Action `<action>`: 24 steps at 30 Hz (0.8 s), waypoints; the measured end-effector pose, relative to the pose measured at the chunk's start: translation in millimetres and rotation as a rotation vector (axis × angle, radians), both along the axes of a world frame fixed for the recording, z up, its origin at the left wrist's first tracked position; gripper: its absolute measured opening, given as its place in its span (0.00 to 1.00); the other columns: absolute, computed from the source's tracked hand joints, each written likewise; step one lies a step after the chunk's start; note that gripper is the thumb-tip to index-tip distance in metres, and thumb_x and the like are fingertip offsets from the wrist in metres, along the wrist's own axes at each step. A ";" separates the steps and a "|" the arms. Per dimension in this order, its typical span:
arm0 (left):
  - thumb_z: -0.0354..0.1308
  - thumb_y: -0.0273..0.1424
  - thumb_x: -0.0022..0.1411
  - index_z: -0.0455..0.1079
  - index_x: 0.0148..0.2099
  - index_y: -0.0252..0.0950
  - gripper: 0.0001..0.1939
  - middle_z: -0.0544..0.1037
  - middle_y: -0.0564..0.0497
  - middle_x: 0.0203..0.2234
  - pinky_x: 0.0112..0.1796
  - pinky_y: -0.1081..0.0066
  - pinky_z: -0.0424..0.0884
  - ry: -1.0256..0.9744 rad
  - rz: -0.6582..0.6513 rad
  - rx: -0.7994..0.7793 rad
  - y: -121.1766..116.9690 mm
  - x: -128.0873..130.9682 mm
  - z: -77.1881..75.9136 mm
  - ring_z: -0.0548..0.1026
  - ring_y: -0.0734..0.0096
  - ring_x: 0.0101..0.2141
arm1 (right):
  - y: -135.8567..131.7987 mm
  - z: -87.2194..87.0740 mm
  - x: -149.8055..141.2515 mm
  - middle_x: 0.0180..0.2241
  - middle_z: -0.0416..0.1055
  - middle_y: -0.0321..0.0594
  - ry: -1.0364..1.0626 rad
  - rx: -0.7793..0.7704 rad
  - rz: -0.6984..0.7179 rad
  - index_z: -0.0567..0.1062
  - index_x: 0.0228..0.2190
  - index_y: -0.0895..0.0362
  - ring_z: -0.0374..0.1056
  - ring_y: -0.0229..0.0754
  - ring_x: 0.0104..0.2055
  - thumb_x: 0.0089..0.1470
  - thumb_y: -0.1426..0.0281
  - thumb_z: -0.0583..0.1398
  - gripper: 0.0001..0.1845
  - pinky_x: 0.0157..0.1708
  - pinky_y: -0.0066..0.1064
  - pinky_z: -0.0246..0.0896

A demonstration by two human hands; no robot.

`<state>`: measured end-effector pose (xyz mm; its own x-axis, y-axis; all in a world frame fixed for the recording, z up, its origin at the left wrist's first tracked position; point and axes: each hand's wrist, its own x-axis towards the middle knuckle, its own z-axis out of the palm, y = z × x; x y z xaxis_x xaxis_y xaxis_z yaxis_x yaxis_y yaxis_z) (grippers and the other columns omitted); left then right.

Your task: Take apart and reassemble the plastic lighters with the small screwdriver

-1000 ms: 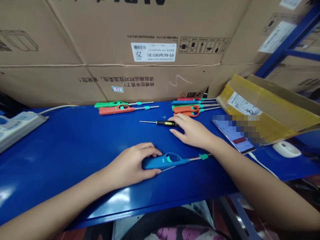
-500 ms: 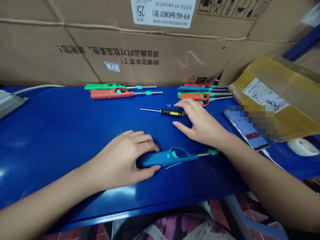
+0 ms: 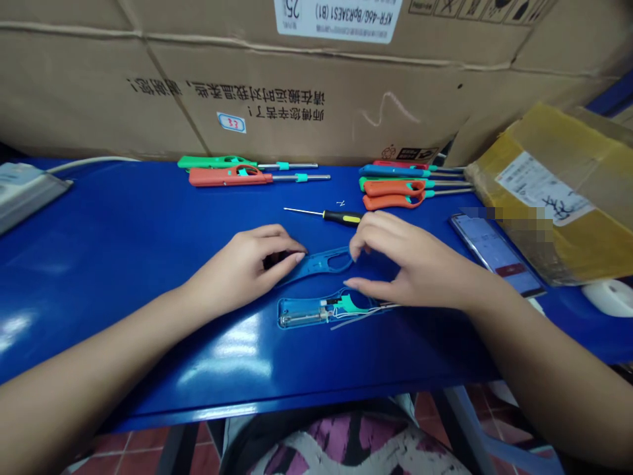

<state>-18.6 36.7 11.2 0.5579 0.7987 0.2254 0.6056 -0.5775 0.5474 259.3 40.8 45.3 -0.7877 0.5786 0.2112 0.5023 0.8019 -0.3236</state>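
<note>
My left hand [image 3: 257,264] grips one end of a blue lighter shell half [image 3: 324,262], inner side up, between thumb and fingers. In front of it on the table lies the other half of the long-nosed lighter [image 3: 304,313]. Its clear tank, thin wires and green trigger [image 3: 349,303] show inside. My right hand [image 3: 403,257] is over the right end of both halves, thumb and fingers apart, fingertips close to the shell's loop. Whether they touch it I cannot tell. This hand hides most of the lighter's metal tube. Beyond it lies a black-and-yellow screwdriver [image 3: 341,217].
Small screws [image 3: 340,203] lie behind the screwdriver. Green and orange-red lighters [image 3: 227,177] are at the back left, several more [image 3: 395,188] at the back right. A phone [image 3: 497,254], yellow parcel [image 3: 554,191] and white mouse [image 3: 610,297] sit to the right. A cardboard box [image 3: 297,66] stands behind.
The blue lighter, closed before, is now apart in two halves. My left hand has lifted the upper half off and moved it back. My right hand has come down nearer the shell.
</note>
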 end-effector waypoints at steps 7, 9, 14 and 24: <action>0.57 0.32 0.70 0.75 0.41 0.35 0.08 0.76 0.49 0.34 0.40 0.67 0.70 -0.002 -0.111 0.265 -12.2 3.6 11.2 0.74 0.68 0.36 | -14.4 -5.9 -12.3 0.26 0.66 0.33 -0.222 -0.177 0.149 0.67 0.25 0.55 0.60 0.39 0.33 0.64 0.60 0.59 0.18 0.34 0.32 0.51; 0.59 0.37 0.68 0.74 0.37 0.35 0.11 0.75 0.50 0.29 0.35 0.66 0.67 0.088 -0.264 0.270 -18.3 4.4 16.4 0.71 0.68 0.31 | -13.1 -7.3 -12.2 0.26 0.66 0.33 -0.199 -0.204 0.137 0.67 0.25 0.56 0.60 0.38 0.32 0.65 0.63 0.58 0.17 0.34 0.31 0.51; 0.58 0.41 0.69 0.73 0.36 0.35 0.15 0.74 0.51 0.28 0.33 0.65 0.63 0.229 -0.398 0.244 -23.7 6.6 13.5 0.70 0.67 0.31 | -9.5 -4.4 -7.2 0.24 0.62 0.32 -0.100 -0.154 0.035 0.67 0.23 0.56 0.59 0.35 0.29 0.62 0.66 0.60 0.16 0.31 0.30 0.49; 0.61 0.38 0.67 0.69 0.37 0.37 0.10 0.71 0.55 0.28 0.34 0.69 0.63 0.161 -0.338 0.072 -22.6 9.0 7.0 0.68 0.71 0.29 | -5.0 -3.3 -3.5 0.29 0.70 0.36 0.029 0.074 -0.101 0.71 0.28 0.57 0.66 0.38 0.33 0.65 0.65 0.58 0.13 0.34 0.30 0.55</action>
